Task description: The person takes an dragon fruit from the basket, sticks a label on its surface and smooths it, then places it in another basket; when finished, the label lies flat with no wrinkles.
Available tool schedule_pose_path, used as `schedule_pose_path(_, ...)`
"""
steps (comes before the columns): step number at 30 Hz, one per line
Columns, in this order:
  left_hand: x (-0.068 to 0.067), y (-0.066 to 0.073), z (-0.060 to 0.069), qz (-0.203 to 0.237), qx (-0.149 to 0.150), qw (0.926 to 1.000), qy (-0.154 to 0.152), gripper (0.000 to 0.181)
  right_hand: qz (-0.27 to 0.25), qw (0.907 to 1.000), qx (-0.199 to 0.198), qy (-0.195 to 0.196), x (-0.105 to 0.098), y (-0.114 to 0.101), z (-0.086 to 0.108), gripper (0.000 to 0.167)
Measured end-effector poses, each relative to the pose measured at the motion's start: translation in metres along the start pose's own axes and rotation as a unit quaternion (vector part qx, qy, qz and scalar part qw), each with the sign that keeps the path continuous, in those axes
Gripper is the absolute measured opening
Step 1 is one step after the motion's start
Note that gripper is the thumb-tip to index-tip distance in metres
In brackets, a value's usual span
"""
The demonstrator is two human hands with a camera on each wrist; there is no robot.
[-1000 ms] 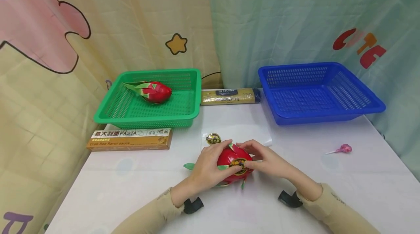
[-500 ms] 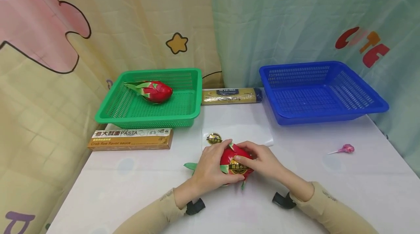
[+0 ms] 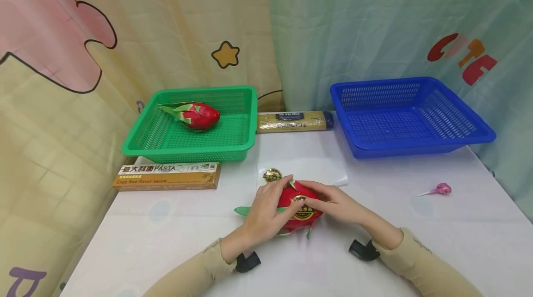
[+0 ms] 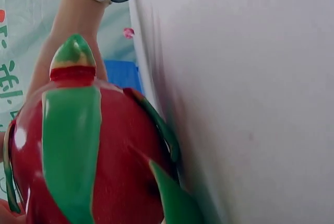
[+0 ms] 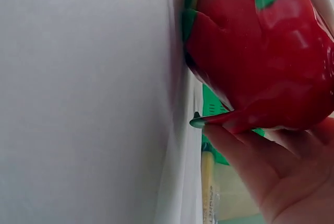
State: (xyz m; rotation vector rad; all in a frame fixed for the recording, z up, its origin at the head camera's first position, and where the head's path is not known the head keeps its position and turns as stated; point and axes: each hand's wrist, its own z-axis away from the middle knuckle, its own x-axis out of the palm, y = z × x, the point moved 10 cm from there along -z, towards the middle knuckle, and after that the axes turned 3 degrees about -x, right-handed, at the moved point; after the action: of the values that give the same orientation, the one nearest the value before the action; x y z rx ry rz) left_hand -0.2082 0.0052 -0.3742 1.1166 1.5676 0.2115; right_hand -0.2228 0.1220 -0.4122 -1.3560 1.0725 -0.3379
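Observation:
A red dragon fruit [image 3: 309, 191] with green scales lies on the table between both hands, its long green leaf tip pointing left. My left hand [image 3: 263, 213] grips its left side, the thumb at the edge of a round black-and-gold sticker [image 3: 305, 213] on the skin. Fingers of my right hand [image 3: 342, 202] curl round the far right side, and that thumb touches the sticker's upper edge. Up close, the dragon fruit [image 4: 120, 156] fills the left wrist view. In the right wrist view, my right hand's fingers [image 5: 229, 145] lie against the skin.
Behind the hands lies a white sheet [image 3: 308, 170] bearing another round sticker [image 3: 272, 175]. A green basket [image 3: 189, 151] holds a second dragon fruit [image 3: 201, 116]. Around stand a blue basket [image 3: 420, 144], a pasta box [image 3: 166, 181], a gold pasta pack [image 3: 293, 123] and a pink lollipop [image 3: 443, 189].
The right thumb moved left across the sticker, then shifted slightly back right. The left thumb dropped below the sticker and rose onto its edge again. The dragon fruit stays in about the same place.

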Motion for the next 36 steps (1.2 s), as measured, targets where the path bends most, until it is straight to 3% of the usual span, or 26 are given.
schedule_pose_path(4,-0.001,0.002,0.001,0.003,0.007,0.9998,0.019,0.056,0.015,0.9997,-0.018,0.012,-0.001,-0.003,-0.001,0.044)
schedule_pose_path(10,-0.007,0.006,0.003,0.020,0.030,0.9978,0.055,0.042,0.034,0.9991,-0.003,0.024,-0.006,-0.002,0.000,0.037)
schedule_pose_path(14,-0.008,0.005,0.002,0.020,0.031,0.9978,0.054,0.041,0.034,0.9992,0.002,0.019,-0.005,-0.003,-0.001,0.037)
schedule_pose_path(19,-0.001,0.001,0.001,0.003,0.022,0.9996,0.015,0.055,0.032,0.9994,0.014,0.002,0.000,-0.003,0.001,0.044)
schedule_pose_path(28,0.005,0.005,0.000,-0.020,0.076,0.9945,-0.069,0.057,0.058,0.9975,0.017,0.036,-0.001,-0.005,-0.002,0.042)
schedule_pose_path(33,0.006,0.001,-0.001,0.027,0.058,0.9893,-0.131,0.058,0.073,0.9964,0.020,0.038,-0.001,-0.004,-0.001,0.041)
schedule_pose_path(36,0.006,-0.004,-0.001,0.044,0.038,0.9866,-0.152,0.058,0.096,0.9946,0.030,0.025,0.002,-0.004,0.000,0.052)
